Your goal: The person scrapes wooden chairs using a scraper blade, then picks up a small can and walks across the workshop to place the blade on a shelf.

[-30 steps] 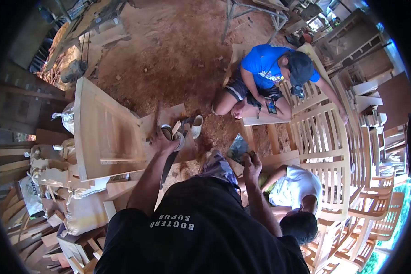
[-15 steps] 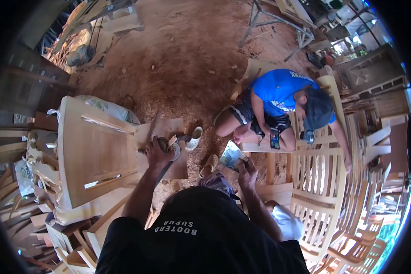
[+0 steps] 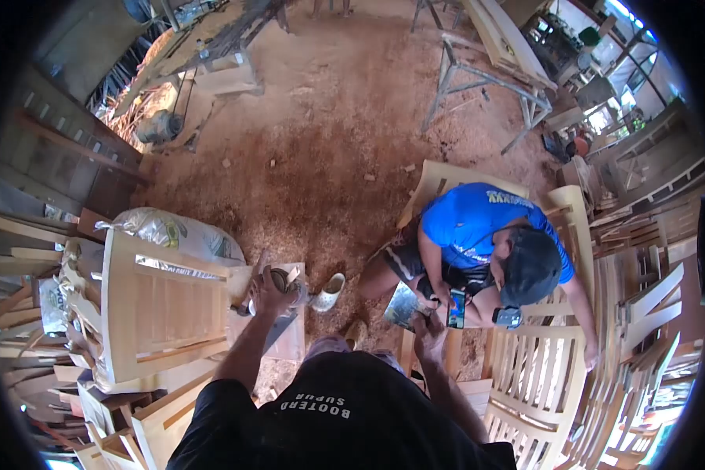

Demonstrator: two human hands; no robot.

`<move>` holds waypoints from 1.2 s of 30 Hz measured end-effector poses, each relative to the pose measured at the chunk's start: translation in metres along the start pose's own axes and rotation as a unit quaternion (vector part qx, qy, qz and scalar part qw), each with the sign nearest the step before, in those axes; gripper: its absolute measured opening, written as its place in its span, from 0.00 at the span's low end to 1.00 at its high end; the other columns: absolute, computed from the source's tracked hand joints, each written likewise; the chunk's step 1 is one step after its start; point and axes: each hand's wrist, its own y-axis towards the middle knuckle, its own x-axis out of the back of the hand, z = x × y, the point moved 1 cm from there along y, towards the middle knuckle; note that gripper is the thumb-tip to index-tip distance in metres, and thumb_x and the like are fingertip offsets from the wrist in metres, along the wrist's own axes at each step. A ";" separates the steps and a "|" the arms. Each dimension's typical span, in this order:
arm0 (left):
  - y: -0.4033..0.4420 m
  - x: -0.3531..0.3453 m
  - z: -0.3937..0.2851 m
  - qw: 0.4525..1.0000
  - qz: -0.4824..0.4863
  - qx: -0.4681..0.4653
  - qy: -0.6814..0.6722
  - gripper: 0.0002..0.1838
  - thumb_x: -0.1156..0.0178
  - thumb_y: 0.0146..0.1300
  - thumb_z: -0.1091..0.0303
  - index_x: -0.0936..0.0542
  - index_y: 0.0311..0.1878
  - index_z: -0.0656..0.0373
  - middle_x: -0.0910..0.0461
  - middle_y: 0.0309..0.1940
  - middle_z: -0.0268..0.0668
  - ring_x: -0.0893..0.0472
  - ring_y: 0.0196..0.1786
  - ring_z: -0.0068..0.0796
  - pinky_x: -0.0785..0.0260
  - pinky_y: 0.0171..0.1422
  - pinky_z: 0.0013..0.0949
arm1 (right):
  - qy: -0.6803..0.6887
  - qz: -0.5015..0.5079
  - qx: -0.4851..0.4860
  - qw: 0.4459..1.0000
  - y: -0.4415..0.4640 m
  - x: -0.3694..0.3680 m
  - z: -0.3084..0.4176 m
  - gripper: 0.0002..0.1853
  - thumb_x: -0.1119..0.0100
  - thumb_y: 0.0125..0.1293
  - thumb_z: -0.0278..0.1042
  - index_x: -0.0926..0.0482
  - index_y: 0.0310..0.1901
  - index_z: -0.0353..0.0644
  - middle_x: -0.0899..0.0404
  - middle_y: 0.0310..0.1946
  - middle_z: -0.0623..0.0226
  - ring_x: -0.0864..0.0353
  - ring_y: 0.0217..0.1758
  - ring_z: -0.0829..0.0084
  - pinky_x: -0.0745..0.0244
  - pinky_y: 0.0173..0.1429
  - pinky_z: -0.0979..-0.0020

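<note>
My left hand [image 3: 268, 298] is closed around a round can [image 3: 280, 280] with a wooden piece sticking up from its top. Below it lies a flat board [image 3: 290, 338] beside a wooden panel frame [image 3: 164, 305]. My right hand [image 3: 429, 333] grips the edge of a thin, shiny sheet [image 3: 403, 307] with a mottled surface. Close to that sheet, a seated person in a blue shirt [image 3: 478, 223] and dark cap holds a phone [image 3: 456, 309]; this person's other arm rests across a slatted wooden frame [image 3: 534, 376].
A filled sack [image 3: 176, 235] lies behind the panel frame. Slatted furniture and stacked wood line the right side. A trestle with planks [image 3: 489, 86] stands at the upper right, and a motor [image 3: 160, 125] at the upper left. A pale clog [image 3: 329, 294] is near the board.
The view has shifted, showing more ground ahead. My right hand and the sheet are now closer to the seated person's phone. The person in white has left view.
</note>
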 end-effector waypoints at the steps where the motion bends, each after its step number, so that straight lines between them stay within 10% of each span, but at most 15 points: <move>1: 0.002 0.002 -0.006 1.000 -0.012 -0.003 0.000 0.62 0.21 0.39 0.45 0.43 0.77 0.49 0.34 0.69 0.54 0.34 0.71 0.59 0.43 0.75 0.60 | 0.002 -0.001 -0.003 1.000 0.006 0.004 0.002 0.10 0.39 0.68 0.31 0.18 0.43 0.33 0.17 0.30 0.64 0.23 0.36 0.78 0.25 0.42 0.70; 11: 0.079 0.065 -0.051 0.996 -0.009 0.059 0.063 0.68 0.21 0.36 0.42 0.49 0.81 0.48 0.38 0.73 0.53 0.40 0.77 0.57 0.47 0.79 0.59 | 0.040 -0.040 -0.014 0.998 0.060 0.001 0.033 0.06 0.40 0.70 0.30 0.20 0.38 0.37 0.25 0.26 0.76 0.30 0.32 0.83 0.32 0.37 0.76; 25: 0.378 0.038 -0.010 0.967 0.081 0.133 0.201 0.64 0.20 0.37 0.43 0.44 0.78 0.52 0.36 0.72 0.49 0.38 0.77 0.55 0.42 0.79 0.54 | 0.119 -0.199 -0.064 0.971 0.284 -0.145 -0.024 0.10 0.38 0.65 0.30 0.16 0.44 0.35 0.17 0.31 0.58 0.20 0.37 0.72 0.24 0.44 0.67; 36: 0.569 0.065 -0.065 0.968 0.156 0.060 0.186 0.71 0.22 0.39 0.36 0.51 0.81 0.56 0.48 0.80 0.55 0.51 0.82 0.58 0.56 0.84 0.55 | -0.012 -0.180 -0.105 0.978 0.445 -0.243 0.094 0.11 0.36 0.62 0.35 0.21 0.34 0.33 0.23 0.22 0.65 0.27 0.29 0.78 0.28 0.34 0.68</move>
